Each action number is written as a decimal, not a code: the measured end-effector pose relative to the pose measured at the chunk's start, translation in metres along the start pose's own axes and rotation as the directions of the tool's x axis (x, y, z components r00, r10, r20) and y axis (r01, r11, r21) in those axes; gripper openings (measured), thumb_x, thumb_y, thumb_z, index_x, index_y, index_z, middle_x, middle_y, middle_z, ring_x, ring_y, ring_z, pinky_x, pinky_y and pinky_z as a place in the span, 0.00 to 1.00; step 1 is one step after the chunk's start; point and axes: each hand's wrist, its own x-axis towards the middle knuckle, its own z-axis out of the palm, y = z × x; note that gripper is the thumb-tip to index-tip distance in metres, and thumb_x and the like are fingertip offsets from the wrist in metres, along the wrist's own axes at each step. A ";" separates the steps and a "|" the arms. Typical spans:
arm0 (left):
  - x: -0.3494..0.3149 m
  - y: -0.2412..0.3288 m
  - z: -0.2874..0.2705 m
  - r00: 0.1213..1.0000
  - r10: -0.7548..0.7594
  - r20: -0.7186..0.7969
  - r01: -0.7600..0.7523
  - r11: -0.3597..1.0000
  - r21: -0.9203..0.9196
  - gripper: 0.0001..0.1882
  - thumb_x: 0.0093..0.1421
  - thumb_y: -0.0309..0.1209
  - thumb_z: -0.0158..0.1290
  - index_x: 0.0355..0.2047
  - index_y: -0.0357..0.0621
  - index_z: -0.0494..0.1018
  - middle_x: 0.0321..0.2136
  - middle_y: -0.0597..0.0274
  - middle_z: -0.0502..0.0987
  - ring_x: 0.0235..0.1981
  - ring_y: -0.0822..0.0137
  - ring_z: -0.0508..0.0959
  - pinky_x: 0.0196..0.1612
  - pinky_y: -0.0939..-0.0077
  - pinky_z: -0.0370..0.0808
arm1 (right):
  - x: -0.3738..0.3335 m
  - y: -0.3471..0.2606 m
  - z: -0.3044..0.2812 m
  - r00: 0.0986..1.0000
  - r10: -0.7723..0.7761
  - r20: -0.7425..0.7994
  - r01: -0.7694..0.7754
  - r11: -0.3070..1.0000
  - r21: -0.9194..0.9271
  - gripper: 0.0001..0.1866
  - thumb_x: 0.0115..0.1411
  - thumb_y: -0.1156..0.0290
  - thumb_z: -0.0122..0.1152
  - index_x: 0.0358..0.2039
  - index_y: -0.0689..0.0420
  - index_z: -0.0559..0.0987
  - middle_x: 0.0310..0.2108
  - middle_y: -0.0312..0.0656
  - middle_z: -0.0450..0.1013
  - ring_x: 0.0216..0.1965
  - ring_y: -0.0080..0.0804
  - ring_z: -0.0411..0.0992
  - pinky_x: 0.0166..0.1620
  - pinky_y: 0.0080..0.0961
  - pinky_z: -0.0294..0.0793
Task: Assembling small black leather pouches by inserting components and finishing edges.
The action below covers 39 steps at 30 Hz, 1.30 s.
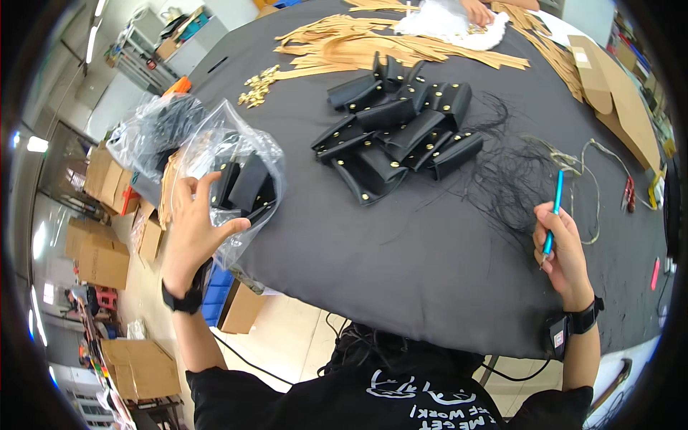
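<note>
On the left of the table, my left hand (193,223) is spread at the mouth of a clear plastic bag (271,154), thumb and fingers apart. Inside that bag lie several black leather-like pouches (248,183), just past my fingertips. My right hand (565,251) is closed around a slim blue pen-shaped tool (557,197), held upright over the right side of the table; its exact kind is unclear. Between the hands, farther back, sits a heap of black pouches (412,132) with gold-coloured studs.
Loose black threads (505,186) lie right of the heap, near a pale cord (596,193). Brass-coloured fittings (258,87) and tan strips (344,46) are spread behind. Another person's hand (476,12) rests at a white bag (441,25). Folded cardboard (620,107) stands at far right.
</note>
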 end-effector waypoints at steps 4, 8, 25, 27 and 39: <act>0.033 0.087 -0.025 0.997 -0.024 0.079 0.049 0.938 -0.343 0.24 0.50 0.33 0.59 0.48 0.41 0.68 0.36 0.57 0.69 0.37 0.62 0.71 0.44 0.71 0.68 | 0.002 0.001 -0.005 0.999 0.028 -0.017 -0.028 1.000 0.014 0.06 0.60 0.69 0.54 0.35 0.58 0.71 0.16 0.34 0.65 0.10 0.15 0.56 0.10 0.14 0.55; 0.059 0.147 -0.020 0.945 0.259 0.201 -0.104 0.818 -0.565 0.13 0.58 0.35 0.53 0.40 0.40 0.72 0.31 0.57 0.71 0.32 0.63 0.72 0.37 0.74 0.68 | 0.001 -0.001 -0.006 1.000 0.023 0.018 -0.024 0.999 0.035 0.08 0.60 0.70 0.54 0.38 0.57 0.70 0.16 0.34 0.65 0.10 0.14 0.57 0.10 0.14 0.56; 0.300 0.181 0.140 0.944 0.191 0.267 -0.024 0.851 -0.524 0.27 0.55 0.45 0.46 0.45 0.33 0.71 0.35 0.46 0.76 0.27 0.61 0.78 0.19 0.72 0.75 | -0.006 -0.012 0.002 0.997 -0.061 0.042 0.059 0.997 0.041 0.11 0.58 0.72 0.56 0.34 0.50 0.61 0.17 0.36 0.67 0.09 0.17 0.58 0.10 0.15 0.56; 0.300 0.175 0.112 0.987 0.121 0.101 -0.056 0.867 -0.496 0.28 0.54 0.38 0.44 0.53 0.34 0.64 0.40 0.45 0.75 0.36 0.59 0.78 0.37 0.68 0.75 | -0.006 -0.013 0.000 0.996 -0.087 0.027 0.085 0.995 0.042 0.11 0.58 0.72 0.56 0.34 0.51 0.61 0.17 0.37 0.67 0.09 0.16 0.58 0.10 0.15 0.56; 0.256 0.105 -0.016 0.925 -0.013 -0.380 -0.375 0.130 -0.918 0.14 0.60 0.29 0.51 0.46 0.39 0.70 0.36 0.61 0.76 0.33 0.71 0.76 0.41 0.77 0.75 | -0.012 -0.021 -0.004 0.972 -0.217 -0.088 0.224 0.971 0.083 0.08 0.59 0.70 0.54 0.33 0.48 0.63 0.18 0.32 0.66 0.13 0.14 0.59 0.11 0.13 0.55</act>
